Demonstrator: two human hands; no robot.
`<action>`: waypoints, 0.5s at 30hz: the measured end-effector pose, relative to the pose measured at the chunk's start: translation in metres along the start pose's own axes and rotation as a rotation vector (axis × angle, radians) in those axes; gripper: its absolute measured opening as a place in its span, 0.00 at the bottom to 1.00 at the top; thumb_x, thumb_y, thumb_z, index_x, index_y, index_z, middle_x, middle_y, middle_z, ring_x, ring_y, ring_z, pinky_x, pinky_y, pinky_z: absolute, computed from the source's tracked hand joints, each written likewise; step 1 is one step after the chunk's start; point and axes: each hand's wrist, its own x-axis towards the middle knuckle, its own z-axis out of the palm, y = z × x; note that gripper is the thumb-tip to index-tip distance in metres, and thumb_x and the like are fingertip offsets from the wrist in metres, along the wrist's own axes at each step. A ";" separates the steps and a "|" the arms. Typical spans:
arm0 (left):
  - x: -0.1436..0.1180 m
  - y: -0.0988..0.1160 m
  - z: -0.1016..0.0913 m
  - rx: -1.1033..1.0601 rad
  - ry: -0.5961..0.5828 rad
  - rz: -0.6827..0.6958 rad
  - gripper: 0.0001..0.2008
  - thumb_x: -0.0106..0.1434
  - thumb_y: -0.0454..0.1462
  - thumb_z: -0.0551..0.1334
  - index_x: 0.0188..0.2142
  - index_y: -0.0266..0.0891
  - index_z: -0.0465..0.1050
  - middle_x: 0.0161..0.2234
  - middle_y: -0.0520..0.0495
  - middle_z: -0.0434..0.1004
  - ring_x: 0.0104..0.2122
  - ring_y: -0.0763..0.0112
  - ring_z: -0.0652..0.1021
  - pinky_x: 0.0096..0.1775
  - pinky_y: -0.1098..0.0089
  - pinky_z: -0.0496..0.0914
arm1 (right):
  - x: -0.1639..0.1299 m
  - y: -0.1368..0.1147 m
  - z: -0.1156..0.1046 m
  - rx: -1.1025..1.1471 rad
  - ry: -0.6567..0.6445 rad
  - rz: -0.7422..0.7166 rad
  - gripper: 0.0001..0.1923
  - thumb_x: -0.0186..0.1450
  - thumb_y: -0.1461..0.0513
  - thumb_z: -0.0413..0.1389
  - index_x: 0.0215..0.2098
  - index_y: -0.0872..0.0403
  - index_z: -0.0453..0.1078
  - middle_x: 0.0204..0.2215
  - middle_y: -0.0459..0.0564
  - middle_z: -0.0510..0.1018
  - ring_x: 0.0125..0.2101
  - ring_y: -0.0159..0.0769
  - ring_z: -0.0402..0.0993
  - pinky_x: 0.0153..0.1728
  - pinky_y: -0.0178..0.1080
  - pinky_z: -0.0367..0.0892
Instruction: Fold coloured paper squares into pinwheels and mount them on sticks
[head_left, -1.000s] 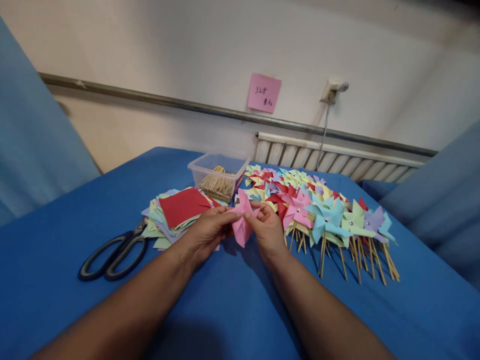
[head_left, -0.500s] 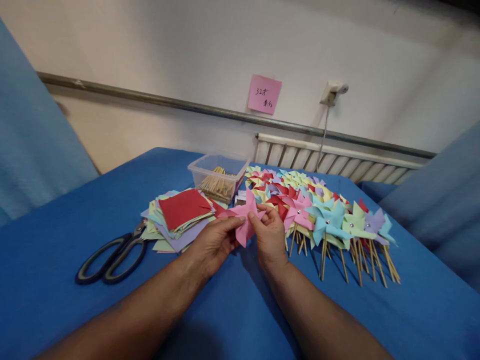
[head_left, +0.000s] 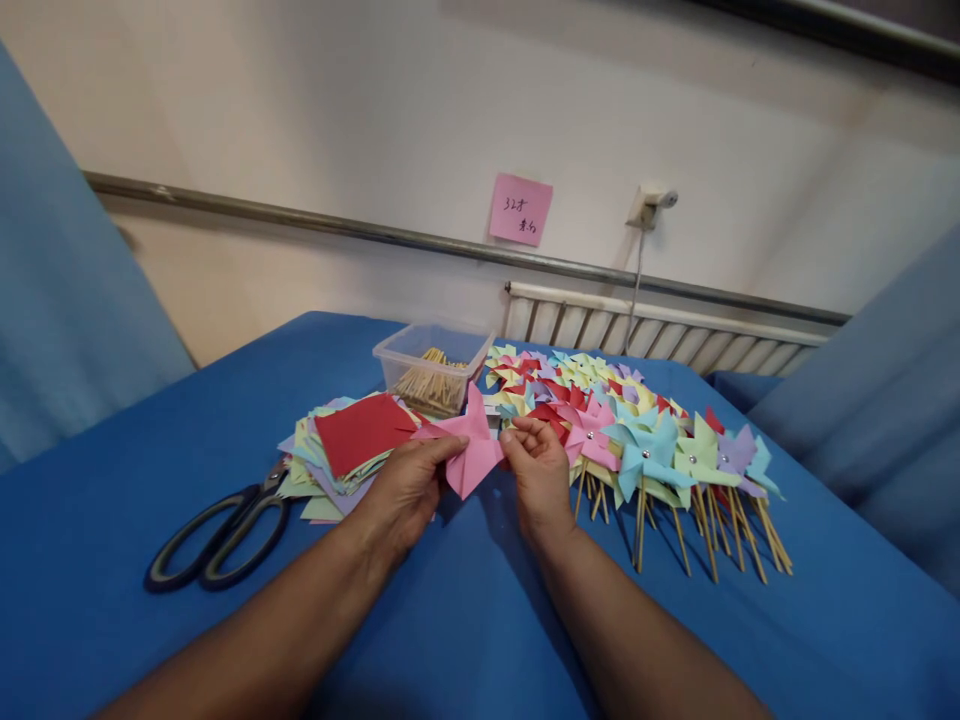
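Since the earlier frame, the pink paper pinwheel (head_left: 470, 452) was lowered slightly above the worktop (head_left: 465, 610). It was pinched between left hand (head_left: 405, 487) and right hand (head_left: 537, 470), both grips closed, forearms converging.

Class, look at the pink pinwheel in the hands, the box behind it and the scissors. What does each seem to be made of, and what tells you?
Pink pinwheel: matte coloured paper, judging by its sharp creases and thin folded points.
Box: clear plastic, probably; the sticks inside show through its walls.
Scissors: dark handles, likely plastic; the blades look metal but are partly hidden.
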 end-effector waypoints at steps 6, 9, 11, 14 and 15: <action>0.003 0.013 -0.001 -0.051 0.081 -0.021 0.03 0.50 0.27 0.66 0.26 0.32 0.75 0.20 0.48 0.78 0.20 0.71 0.76 0.26 0.72 0.72 | -0.005 0.001 -0.001 -0.187 -0.004 -0.159 0.12 0.57 0.60 0.60 0.39 0.52 0.67 0.33 0.45 0.73 0.26 0.29 0.69 0.29 0.34 0.66; 0.003 0.019 -0.001 -0.070 0.112 -0.047 0.03 0.54 0.26 0.63 0.28 0.32 0.74 0.20 0.48 0.78 0.19 0.71 0.76 0.23 0.73 0.71 | -0.012 -0.003 -0.002 -0.371 -0.095 -0.340 0.12 0.58 0.65 0.57 0.42 0.51 0.70 0.45 0.51 0.72 0.42 0.36 0.72 0.36 0.37 0.69; 0.003 0.022 -0.001 -0.094 0.112 -0.046 0.04 0.55 0.26 0.62 0.29 0.32 0.74 0.21 0.48 0.78 0.18 0.71 0.77 0.23 0.74 0.71 | -0.017 -0.006 -0.001 -0.492 -0.177 -0.438 0.14 0.58 0.68 0.56 0.42 0.50 0.72 0.51 0.53 0.68 0.52 0.41 0.67 0.45 0.41 0.68; 0.000 0.025 0.000 -0.116 0.098 -0.057 0.06 0.56 0.25 0.60 0.30 0.32 0.74 0.21 0.48 0.79 0.18 0.72 0.77 0.23 0.74 0.72 | -0.023 -0.008 0.001 -0.611 -0.316 -0.509 0.16 0.58 0.69 0.56 0.42 0.49 0.74 0.57 0.52 0.63 0.59 0.43 0.60 0.58 0.47 0.59; -0.001 0.025 0.000 -0.119 0.096 -0.065 0.06 0.56 0.24 0.60 0.30 0.32 0.74 0.21 0.48 0.79 0.18 0.72 0.77 0.23 0.74 0.72 | -0.024 -0.008 0.001 -0.630 -0.352 -0.521 0.16 0.57 0.69 0.57 0.42 0.48 0.75 0.58 0.52 0.61 0.60 0.44 0.58 0.60 0.47 0.56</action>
